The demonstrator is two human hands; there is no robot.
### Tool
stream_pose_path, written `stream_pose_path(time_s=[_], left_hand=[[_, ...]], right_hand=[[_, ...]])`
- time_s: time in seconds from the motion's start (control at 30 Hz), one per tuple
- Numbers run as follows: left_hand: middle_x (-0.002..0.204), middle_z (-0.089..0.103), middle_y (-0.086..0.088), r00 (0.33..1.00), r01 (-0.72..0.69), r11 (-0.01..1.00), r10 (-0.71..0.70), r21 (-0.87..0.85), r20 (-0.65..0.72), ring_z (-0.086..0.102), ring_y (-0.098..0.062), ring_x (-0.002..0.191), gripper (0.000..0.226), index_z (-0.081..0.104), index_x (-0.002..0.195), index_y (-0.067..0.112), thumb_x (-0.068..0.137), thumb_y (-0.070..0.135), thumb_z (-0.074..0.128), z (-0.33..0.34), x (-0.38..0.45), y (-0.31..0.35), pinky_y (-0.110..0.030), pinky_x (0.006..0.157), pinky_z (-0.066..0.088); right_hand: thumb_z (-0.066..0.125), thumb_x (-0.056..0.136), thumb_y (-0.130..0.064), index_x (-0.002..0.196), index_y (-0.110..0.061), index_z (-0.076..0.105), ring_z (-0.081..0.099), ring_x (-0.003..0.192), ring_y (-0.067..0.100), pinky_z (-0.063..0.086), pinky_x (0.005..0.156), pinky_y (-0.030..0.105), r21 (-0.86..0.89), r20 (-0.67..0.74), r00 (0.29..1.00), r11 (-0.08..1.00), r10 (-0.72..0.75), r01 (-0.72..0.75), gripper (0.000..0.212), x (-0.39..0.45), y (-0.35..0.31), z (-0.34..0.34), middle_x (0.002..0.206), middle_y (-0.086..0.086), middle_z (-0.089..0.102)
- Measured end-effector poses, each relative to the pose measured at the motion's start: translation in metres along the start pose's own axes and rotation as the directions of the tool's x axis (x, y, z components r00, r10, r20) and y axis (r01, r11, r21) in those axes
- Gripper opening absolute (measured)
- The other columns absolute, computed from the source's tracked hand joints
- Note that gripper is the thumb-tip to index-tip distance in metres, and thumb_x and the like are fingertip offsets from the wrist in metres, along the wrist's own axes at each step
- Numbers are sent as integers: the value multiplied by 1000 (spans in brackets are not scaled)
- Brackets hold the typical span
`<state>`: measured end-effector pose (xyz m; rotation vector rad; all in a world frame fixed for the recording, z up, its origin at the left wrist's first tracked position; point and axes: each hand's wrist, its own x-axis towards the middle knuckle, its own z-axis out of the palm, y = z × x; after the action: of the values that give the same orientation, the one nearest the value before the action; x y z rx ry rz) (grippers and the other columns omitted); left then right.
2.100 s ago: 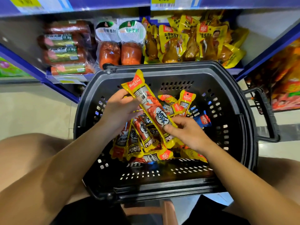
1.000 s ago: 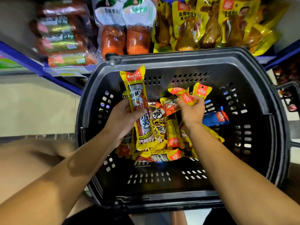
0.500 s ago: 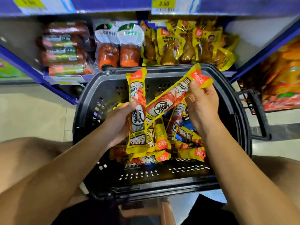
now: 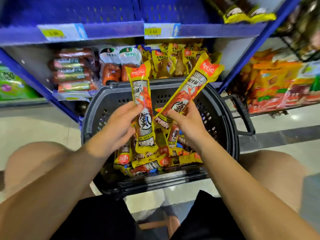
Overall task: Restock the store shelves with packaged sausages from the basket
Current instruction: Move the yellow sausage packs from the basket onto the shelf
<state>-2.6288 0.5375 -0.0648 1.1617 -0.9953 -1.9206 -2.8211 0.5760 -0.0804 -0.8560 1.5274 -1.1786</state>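
Observation:
A black plastic basket sits on the floor in front of me, with several yellow packaged sausages piled inside. My left hand grips one yellow sausage pack held upright above the basket. My right hand pinches the lower end of a second yellow sausage pack, which tilts up to the right. Behind the basket, the low blue shelf carries red sausages on the left and yellow chicken packs in the middle.
Two white-topped meat packs stand between the red sausages and the chicken packs. A wire rack of orange snack bags stands at the right. Price tags line the shelf edge. My bare knees flank the basket.
Both hands have lifted their packs higher above the basket. The right hand's grip has slid from the pack's top end to its lower end. The view has tilted up toward the shelf.

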Motion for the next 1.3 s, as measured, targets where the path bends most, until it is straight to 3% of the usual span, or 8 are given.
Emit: stream_pose_path(time_s=[0.2,0.3,0.4,0.53,0.67,0.8,1.1,1.3], left_hand=[[91,76,2,987,-163,973,162,162,18,72,-9,83,15,68,102,19,99,17,53,26,-7,36,-24,66,55],[91,75,4,970,-240,945,240,223,30,70,-11,85,13,68,99,22,99,19,55,43,-5,55,-28,71,55],[104,74,-1,958,-279,928,287,249,3,68,-18,99,13,69,104,22,97,20,57,59,0,75,-42,92,53],[100,74,-1,953,-299,925,301,234,26,71,-14,90,17,67,110,17,99,19,54,77,11,101,-42,87,54],[109,74,-7,953,-301,920,300,250,44,71,-22,99,24,63,119,13,100,22,52,84,26,121,-47,90,54],[102,76,-3,947,-315,920,321,233,12,73,-19,92,22,65,116,14,99,23,54,85,40,132,-43,83,56],[99,76,3,954,-294,928,299,230,13,73,-12,89,20,65,113,18,99,26,55,79,66,141,-38,78,55],[102,76,-1,960,-273,943,279,192,-5,72,-16,93,19,66,113,17,99,24,55,77,73,137,-48,90,55]], right_hand=[[71,83,-20,110,-23,56,68,80,5,54,68,27,-152,-48,984,975,-171,162,31,-17,-48,-48,93,-10,72],[57,96,-25,123,-23,60,64,109,21,50,95,51,-179,-79,964,955,-254,237,27,-19,-76,-66,117,-1,68],[51,100,-33,135,-26,55,60,118,15,46,102,46,-304,-100,942,912,-319,276,37,-18,-106,-79,128,-5,64],[68,86,-35,136,-23,43,61,88,-7,50,74,18,-485,-122,929,838,-349,251,57,1,-140,-93,118,-10,54],[76,76,-27,128,-14,43,55,79,4,42,57,12,-674,-95,932,712,-349,198,63,34,-170,-95,119,0,52],[72,74,-36,123,-15,55,58,102,24,49,81,34,-799,-183,878,587,-443,130,56,66,-188,-87,121,6,59],[55,84,-49,113,-13,67,53,107,37,47,84,41,-969,-150,782,247,-605,5,48,111,-213,-64,111,12,63],[51,88,-52,126,-25,64,47,121,32,38,97,41,-946,-51,777,280,-627,165,49,116,-207,-70,126,3,63]])
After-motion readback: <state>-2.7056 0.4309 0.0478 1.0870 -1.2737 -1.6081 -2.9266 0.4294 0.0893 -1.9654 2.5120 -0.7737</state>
